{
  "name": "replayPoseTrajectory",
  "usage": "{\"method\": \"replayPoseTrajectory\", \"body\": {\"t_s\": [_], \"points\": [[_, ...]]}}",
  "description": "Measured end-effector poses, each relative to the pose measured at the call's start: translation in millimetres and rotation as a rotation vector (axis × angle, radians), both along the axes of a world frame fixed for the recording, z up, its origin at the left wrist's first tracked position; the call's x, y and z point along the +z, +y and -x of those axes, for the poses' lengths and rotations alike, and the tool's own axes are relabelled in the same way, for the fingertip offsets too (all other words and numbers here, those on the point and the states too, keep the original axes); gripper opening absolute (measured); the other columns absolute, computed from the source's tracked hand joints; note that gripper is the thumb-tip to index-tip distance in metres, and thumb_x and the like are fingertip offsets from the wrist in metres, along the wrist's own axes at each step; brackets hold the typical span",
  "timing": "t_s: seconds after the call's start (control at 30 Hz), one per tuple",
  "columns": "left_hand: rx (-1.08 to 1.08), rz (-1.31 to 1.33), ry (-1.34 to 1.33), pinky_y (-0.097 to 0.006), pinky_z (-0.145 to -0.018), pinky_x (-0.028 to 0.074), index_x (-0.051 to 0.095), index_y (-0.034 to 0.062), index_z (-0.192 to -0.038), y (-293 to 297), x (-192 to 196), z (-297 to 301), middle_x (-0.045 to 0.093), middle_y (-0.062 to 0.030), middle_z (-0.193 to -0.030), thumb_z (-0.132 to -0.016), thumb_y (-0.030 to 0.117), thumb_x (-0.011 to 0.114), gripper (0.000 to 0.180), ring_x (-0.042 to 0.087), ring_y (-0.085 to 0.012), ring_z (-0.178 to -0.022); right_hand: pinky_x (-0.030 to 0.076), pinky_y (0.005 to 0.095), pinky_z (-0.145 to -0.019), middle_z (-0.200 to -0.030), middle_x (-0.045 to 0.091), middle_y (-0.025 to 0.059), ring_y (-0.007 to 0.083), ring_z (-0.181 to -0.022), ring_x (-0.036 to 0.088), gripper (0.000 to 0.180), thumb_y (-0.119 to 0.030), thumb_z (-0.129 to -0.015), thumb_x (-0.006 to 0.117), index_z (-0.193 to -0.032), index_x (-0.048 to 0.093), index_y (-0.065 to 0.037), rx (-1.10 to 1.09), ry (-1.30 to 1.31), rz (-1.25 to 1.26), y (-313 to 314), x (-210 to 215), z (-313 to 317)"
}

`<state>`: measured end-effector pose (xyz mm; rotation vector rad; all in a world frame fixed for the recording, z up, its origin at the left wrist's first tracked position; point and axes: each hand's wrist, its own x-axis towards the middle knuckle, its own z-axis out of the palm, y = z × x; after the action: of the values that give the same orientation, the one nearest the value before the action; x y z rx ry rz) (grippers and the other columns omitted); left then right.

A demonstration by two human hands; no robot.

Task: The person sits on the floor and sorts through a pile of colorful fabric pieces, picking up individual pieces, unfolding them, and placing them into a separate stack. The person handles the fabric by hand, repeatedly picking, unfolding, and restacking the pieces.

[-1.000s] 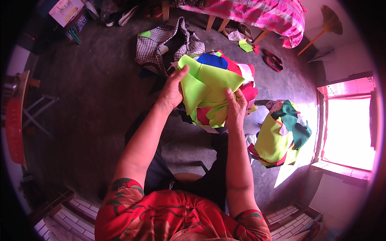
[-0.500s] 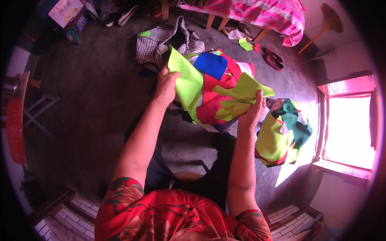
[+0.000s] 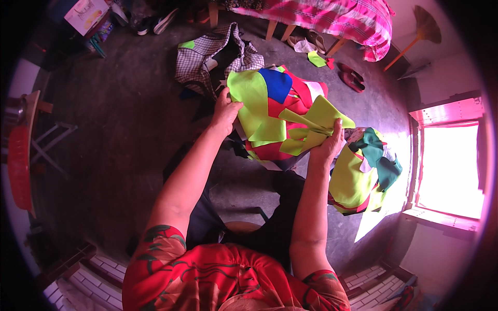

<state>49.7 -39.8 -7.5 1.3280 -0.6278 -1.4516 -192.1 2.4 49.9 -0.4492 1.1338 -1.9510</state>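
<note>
My left hand [image 3: 225, 113] pinches the upper left edge of a lime-green fabric piece [image 3: 252, 101], which hangs spread out. In my right hand [image 3: 330, 142] several olive-lime fabric scraps [image 3: 314, 120] are gripped in a bunch, thumb on top. The two lots of cloth meet near the middle. Under and behind them lies a heap of fabric with red cloth [image 3: 272, 152] and a blue piece [image 3: 278, 85]. Just beyond, a checked cloth [image 3: 199, 65] lies crumpled on the floor.
To the right sits a bundle of yellow-green and teal fabric [image 3: 355, 179], near a bright window [image 3: 450, 168]. Dark red shoes [image 3: 351, 78], small scraps [image 3: 316, 59] and a broom [image 3: 426, 26] are at the far right. A pink plaid cloth [image 3: 332, 20] drapes over wooden legs. A red basin [image 3: 19, 168] stands far left.
My left hand has moved slightly right and down, carrying the lime-green piece toward the right-hand scraps. That piece is now spread flatter and overlaps the blue cloth. My right hand has barely moved.
</note>
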Motion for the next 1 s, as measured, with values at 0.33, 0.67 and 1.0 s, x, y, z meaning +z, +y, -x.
{"method": "replayPoseTrajectory", "body": {"t_s": [0.33, 0.67, 1.0], "points": [[-0.34, 0.669, -1.06, -0.039, -0.086, 0.045, 0.06, 0.0057, -0.098, 20, 16, 12, 0.06, -0.0104, -0.102, -0.067, 0.002, 0.066, 0.032, 0.057, -0.0297, -0.097, 0.052, 0.0311, -0.066, -0.088, 0.06, 0.0058, 0.0168, -0.077, 0.06, 0.019, -0.023, -0.089, 0.057, -0.095, 0.054, -0.005, 0.027, -0.007, 0.027, 3, 8, 1], [-0.542, 0.833, -1.106, -0.042, -0.098, 0.034, 0.054, 0.0081, -0.111, 44, 14, 52, 0.048, -0.0144, -0.122, -0.063, 0.014, 0.076, 0.054, 0.044, -0.0312, -0.115, 0.053, 0.0333, -0.069, -0.09, 0.059, 0.0075, 0.0189, -0.08, 0.061, 0.023, -0.024, -0.088, 0.058, -0.097, 0.055, -0.003, -0.045, -0.028, 0.042, 1, 1, 13], [-0.542, 0.989, -1.309, -0.039, -0.088, 0.037, 0.06, 0.0135, -0.106, 39, -9, 73, 0.046, -0.0123, -0.124, -0.062, 0.005, 0.064, 0.045, 0.047, -0.027, -0.11, 0.053, 0.0348, -0.071, -0.092, 0.059, 0.0087, 0.0204, -0.082, 0.061, 0.025, -0.025, -0.088, 0.057, -0.1, 0.054, -0.003, -0.032, -0.128, 0.078, -1, -9, 29]]}}
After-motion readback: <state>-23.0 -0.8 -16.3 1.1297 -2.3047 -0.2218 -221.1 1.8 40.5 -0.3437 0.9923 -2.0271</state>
